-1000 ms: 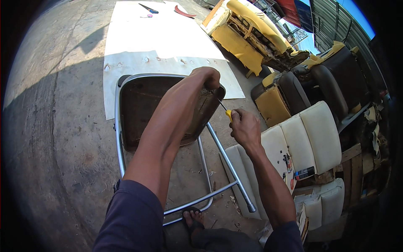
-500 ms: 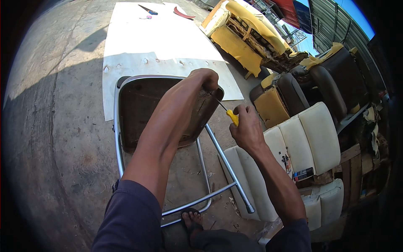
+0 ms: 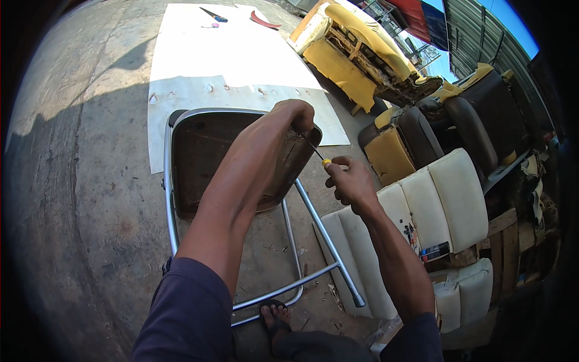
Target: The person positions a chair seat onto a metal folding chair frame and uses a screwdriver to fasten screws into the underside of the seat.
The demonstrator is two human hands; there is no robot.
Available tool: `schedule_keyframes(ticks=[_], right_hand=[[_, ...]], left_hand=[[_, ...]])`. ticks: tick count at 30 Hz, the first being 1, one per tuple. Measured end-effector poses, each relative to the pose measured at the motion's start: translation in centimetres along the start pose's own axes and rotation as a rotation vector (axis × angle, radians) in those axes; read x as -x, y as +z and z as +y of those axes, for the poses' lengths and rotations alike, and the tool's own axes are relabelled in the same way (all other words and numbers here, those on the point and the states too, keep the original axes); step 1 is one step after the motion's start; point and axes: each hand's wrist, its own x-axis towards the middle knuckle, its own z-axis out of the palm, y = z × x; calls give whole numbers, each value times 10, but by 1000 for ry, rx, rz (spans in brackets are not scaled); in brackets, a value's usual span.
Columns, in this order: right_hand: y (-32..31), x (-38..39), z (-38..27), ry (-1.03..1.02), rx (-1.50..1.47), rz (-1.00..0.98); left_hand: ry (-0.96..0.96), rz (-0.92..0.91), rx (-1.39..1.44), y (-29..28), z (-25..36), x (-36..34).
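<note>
A chair with a chrome tube frame (image 3: pixel 321 224) lies tipped before me, the dark brown, worn inside of its panel (image 3: pixel 202 151) facing up. My right hand (image 3: pixel 351 184) is closed round the yellow handle of a screwdriver (image 3: pixel 326 161). Its thin metal shaft runs up and left to the panel's right corner. At that same corner my left hand (image 3: pixel 295 113) is bent down with curled fingers, close to the screwdriver's tip. The fingertips and whatever they grip are hidden behind the hand. My left forearm crosses over the panel.
Beyond the chair a large white sheet (image 3: pixel 229 54) lies on the concrete floor, with scissors (image 3: pixel 214 15) and a curved red piece (image 3: pixel 264 21) on it. Off-white cushions (image 3: pixel 443 199) stand at right. Behind them are stripped seats (image 3: pixel 422 133) and a torn yellow foam seat (image 3: pixel 356 54).
My right hand has shifted slightly left and up along the screwdriver, its fingers now covering more of the yellow handle. The left hand and the chair look the same.
</note>
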Motion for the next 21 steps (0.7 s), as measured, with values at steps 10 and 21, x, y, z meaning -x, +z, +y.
schedule_keyframes(ticks=[10, 21], right_hand=[[4, -6, 14, -228, 149, 128], [-8, -9, 15, 13, -73, 8]], left_hand=[[4, -33, -42, -7, 22, 25], [-40, -31, -79, -13, 39, 52]])
